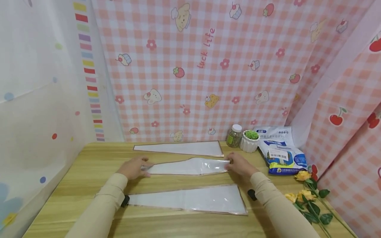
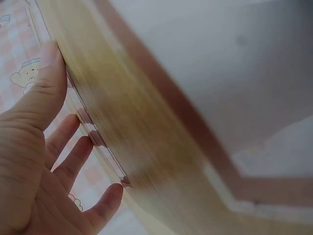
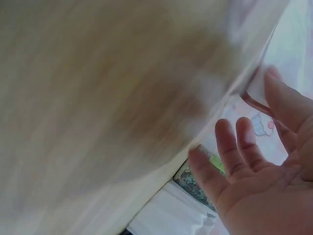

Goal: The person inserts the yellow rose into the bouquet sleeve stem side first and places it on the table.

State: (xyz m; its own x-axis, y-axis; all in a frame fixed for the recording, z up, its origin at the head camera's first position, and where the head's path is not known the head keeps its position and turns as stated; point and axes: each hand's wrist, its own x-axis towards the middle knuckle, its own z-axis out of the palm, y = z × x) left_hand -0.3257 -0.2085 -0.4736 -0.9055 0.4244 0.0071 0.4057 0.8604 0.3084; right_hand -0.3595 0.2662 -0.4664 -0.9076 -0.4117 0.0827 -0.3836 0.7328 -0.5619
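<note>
Three tapered white plastic sleeves with brown borders lie one behind another. My left hand point(image 1: 135, 168) pinches the narrow left end of the middle sleeve point(image 1: 181, 167) between thumb and fingers. At its wide right end, my right hand point(image 1: 239, 164) grips the edge with thumb and forefinger; in the right wrist view the other fingers point(image 3: 230, 147) spread apart from it. The middle sleeve bends upward a little and shines near the right hand. Behind it lies the far sleeve point(image 1: 181, 148); closer to me is the near sleeve point(image 1: 190, 199), whose brown border looms blurred in the left wrist view.
On the wooden table point(image 1: 74, 178), a jar with a white lid point(image 1: 234, 136), a potted succulent point(image 1: 250, 141) and a blue-and-white packet point(image 1: 281, 152) stand at the back right. Yellow roses point(image 1: 306, 195) lie at the right edge. A checked cloth point(image 1: 193, 82) hangs behind.
</note>
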